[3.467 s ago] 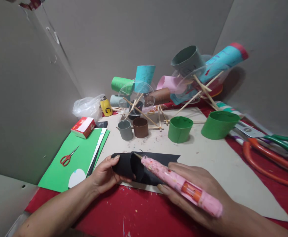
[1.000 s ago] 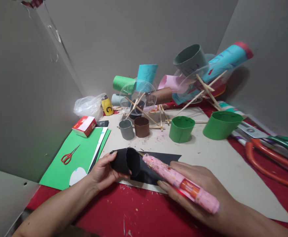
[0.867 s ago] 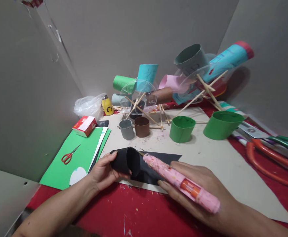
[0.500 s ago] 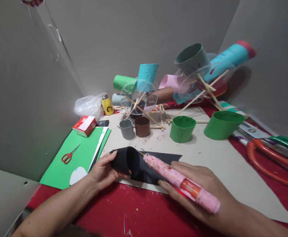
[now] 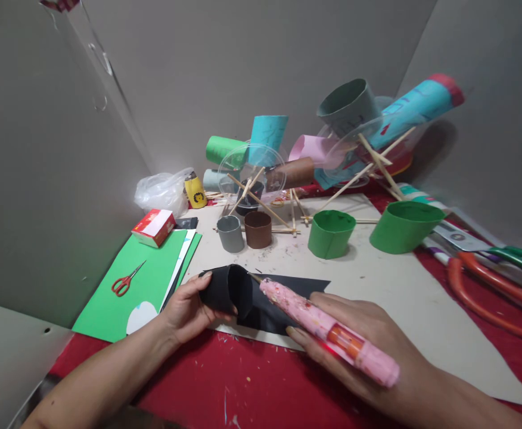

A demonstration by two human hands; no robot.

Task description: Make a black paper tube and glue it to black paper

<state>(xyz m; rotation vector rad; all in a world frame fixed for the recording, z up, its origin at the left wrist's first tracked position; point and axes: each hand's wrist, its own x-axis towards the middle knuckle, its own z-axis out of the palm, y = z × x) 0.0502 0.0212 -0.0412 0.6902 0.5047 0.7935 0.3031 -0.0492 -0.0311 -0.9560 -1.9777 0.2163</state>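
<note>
My left hand [image 5: 193, 307] is closed around a black paper tube [image 5: 218, 291], its open end facing right. In my right hand [image 5: 354, 333] is a pink glue gun [image 5: 305, 316] with an orange window in its body. Its metal nozzle points left, close to the rim of the tube; whether it touches the rim I cannot tell. A flat black sheet [image 5: 270, 313] lies under the tube and the nozzle. Just behind stand a small grey paper cup shape [image 5: 230, 235], a brown one [image 5: 258, 231] and a green one [image 5: 331, 235].
Red-handled scissors [image 5: 124, 282] rest on green sheets [image 5: 100, 298] at left, near a red and white box [image 5: 152, 227]. Large shears [image 5: 479, 280] lie at right. Stick frames [image 5: 261, 199] with plastic discs and coloured paper tubes stand behind. Another green ring [image 5: 404, 229] is at right.
</note>
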